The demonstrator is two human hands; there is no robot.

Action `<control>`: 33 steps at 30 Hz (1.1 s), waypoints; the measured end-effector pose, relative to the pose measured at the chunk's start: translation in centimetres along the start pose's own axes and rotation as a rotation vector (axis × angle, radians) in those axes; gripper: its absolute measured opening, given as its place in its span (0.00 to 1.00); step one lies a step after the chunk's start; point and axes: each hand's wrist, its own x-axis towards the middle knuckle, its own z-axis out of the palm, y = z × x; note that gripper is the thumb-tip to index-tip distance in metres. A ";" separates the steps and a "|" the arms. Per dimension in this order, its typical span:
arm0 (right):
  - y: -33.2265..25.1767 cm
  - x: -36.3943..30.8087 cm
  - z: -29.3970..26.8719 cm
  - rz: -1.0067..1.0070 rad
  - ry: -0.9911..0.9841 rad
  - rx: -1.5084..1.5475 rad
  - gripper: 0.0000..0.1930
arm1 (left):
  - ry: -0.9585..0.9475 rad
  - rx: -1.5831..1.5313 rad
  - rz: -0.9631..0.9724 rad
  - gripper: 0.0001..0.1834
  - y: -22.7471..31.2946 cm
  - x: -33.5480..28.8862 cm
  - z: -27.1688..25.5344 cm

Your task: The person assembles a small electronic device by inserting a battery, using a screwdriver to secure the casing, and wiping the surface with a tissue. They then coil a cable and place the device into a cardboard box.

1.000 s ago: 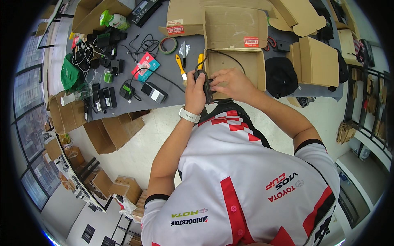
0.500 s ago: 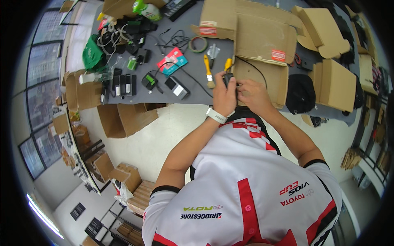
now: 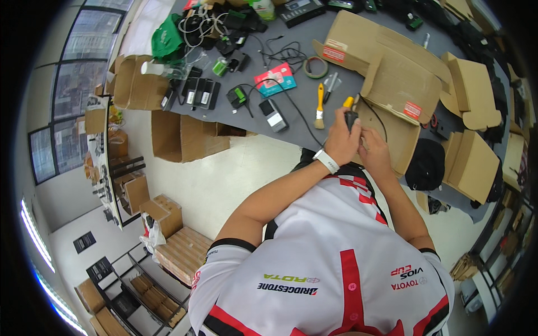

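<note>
A black handheld device with a yellow end (image 3: 349,116) is wrapped in the fingers of my left hand (image 3: 342,141), which has a white watch (image 3: 326,161) at its wrist. My right hand (image 3: 374,154) is closed beside it, fingertips pinched against the device's near side; what they grip is hidden. A black cable (image 3: 291,107) runs from the left to my hands, and another dark cable curves on the right. Left of the device lie a yellow-handled paintbrush (image 3: 320,106) and a clear-wrapped dark tool (image 3: 331,85).
An open cardboard box (image 3: 400,89) lies just right of my hands, with a black cap (image 3: 425,163) beyond it. To the left are a grey-black device (image 3: 273,116), a red and blue packet (image 3: 276,80), a roll of tape (image 3: 315,67), chargers and tangled cables.
The view has turned, so the table and hands appear shifted to the right. Both hands stay together on the black and yellow device.
</note>
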 end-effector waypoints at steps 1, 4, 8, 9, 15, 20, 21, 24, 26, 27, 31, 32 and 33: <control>0.0 0.0 -0.2 -0.035 -0.002 -0.010 0.15 | -0.015 -0.007 -0.016 0.24 0.1 0.0 -0.3; 0.9 -0.3 -0.1 -0.120 -0.032 -0.034 0.16 | -0.069 -0.021 -0.043 0.24 0.0 0.0 -0.5; 3.1 -0.1 0.2 -0.107 0.009 -0.072 0.16 | -0.104 0.005 -0.033 0.24 -0.8 0.5 -0.4; 4.6 0.1 0.6 -0.115 0.059 -0.111 0.16 | -0.105 0.015 -0.017 0.24 -0.8 0.6 -0.5; 13.3 1.3 -3.3 0.361 0.164 0.304 0.14 | -0.311 -0.559 -0.407 0.20 -0.4 0.3 -3.5; 7.4 1.6 -2.9 0.479 0.000 0.891 0.06 | -0.395 -0.784 -0.471 0.22 -1.6 1.4 -3.6; 8.2 0.9 -2.2 0.454 -0.052 0.889 0.06 | -0.409 -0.798 -0.482 0.22 -1.9 1.5 -3.5; 8.7 -0.4 -0.6 0.505 -0.117 0.896 0.08 | -0.412 -0.815 -0.557 0.23 -3.0 1.3 -3.8; 8.5 -1.3 0.2 0.550 -0.131 0.941 0.11 | -0.406 -0.823 -0.570 0.23 -4.0 1.2 -4.2; 8.7 -1.7 0.7 0.559 -0.139 0.980 0.12 | -0.407 -0.829 -0.576 0.23 -4.4 1.1 -4.3; 10.0 -3.0 1.6 0.591 -0.169 1.027 0.15 | -0.353 -0.854 -0.619 0.23 -4.8 0.9 -4.2; 10.4 -3.1 1.8 0.604 -0.172 0.991 0.14 | -0.355 -0.872 -0.637 0.22 -4.8 1.0 -4.3; 10.6 -2.9 1.7 0.615 -0.176 0.954 0.14 | -0.345 -0.878 -0.645 0.22 -5.0 1.0 -4.3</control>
